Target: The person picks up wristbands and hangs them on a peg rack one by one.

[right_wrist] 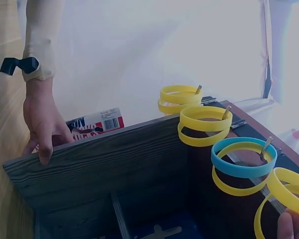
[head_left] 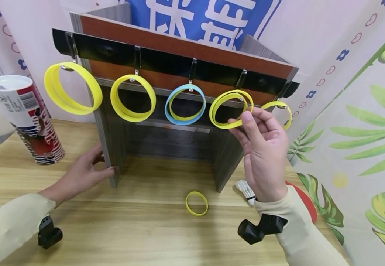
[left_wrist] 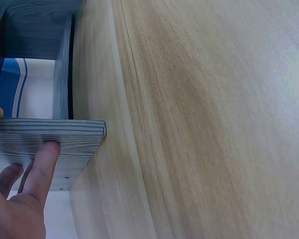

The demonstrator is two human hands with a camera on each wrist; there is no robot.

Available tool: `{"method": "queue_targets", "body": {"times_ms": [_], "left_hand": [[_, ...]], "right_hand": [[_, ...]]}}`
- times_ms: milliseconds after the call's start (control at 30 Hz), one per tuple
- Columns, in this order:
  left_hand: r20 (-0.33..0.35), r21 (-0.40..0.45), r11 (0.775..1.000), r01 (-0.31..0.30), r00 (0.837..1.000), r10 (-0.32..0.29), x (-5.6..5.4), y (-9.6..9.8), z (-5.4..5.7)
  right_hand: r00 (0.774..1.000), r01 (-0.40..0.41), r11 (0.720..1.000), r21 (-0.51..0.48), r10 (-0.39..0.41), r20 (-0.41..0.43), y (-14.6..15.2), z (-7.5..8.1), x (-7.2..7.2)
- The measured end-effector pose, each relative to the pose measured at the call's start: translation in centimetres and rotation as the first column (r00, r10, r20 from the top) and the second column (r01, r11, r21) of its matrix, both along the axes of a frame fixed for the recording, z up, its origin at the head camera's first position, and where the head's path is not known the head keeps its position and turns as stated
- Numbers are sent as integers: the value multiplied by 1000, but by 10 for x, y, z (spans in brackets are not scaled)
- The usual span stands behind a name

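My right hand point(head_left: 265, 151) pinches a yellow silicone wristband point(head_left: 225, 126) at the fourth hook of a grey wooden rack point(head_left: 106, 147), where two yellow bands overlap. The first two hooks carry yellow wristbands point(head_left: 94, 92). From the third hangs a blue wristband point(head_left: 168, 109) with a yellow one; another yellow wristband point(head_left: 290, 114) on the fifth is partly behind my hand. My left hand point(head_left: 82, 175) grips the rack's left side panel point(left_wrist: 47, 127) low down, thumb on one face and fingers point(left_wrist: 45, 164) on the other.
A loose yellow wristband point(head_left: 197, 214) lies on the wooden table point(head_left: 139, 229) in front of the rack. A printed canister point(head_left: 34, 122) stands on the left. Beside my right wrist are a white shuttlecock point(head_left: 245, 189) and a partly hidden red object point(head_left: 303, 199). Patterned walls stand behind and right.
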State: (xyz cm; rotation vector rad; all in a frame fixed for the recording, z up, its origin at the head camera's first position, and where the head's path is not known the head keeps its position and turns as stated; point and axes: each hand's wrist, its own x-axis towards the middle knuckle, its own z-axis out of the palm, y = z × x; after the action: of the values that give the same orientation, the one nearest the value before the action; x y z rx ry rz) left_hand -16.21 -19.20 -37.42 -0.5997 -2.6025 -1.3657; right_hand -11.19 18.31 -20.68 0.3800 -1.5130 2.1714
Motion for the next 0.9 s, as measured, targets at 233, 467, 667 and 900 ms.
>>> {"method": "queue_targets", "body": {"times_ms": [233,467,667,900], "left_hand": [[6,-6,1000,-2,1000,2,0,-1,0],[-6,-7,1000,-15,1000,15,0,0,-1],[7,-14,1000,-22,1000,22,-1,0,-1],[-2,-3,1000,-16,1000,16,-1,1,-1]], "right_hand": [[999,36,999,39,-37,22,1,-1,-1],[997,38,993,110,-45,65,2,-5,0],[996,28,987,158,-41,85,1,-9,1],[994,8,979,203,-30,108,1,-13,3]]}}
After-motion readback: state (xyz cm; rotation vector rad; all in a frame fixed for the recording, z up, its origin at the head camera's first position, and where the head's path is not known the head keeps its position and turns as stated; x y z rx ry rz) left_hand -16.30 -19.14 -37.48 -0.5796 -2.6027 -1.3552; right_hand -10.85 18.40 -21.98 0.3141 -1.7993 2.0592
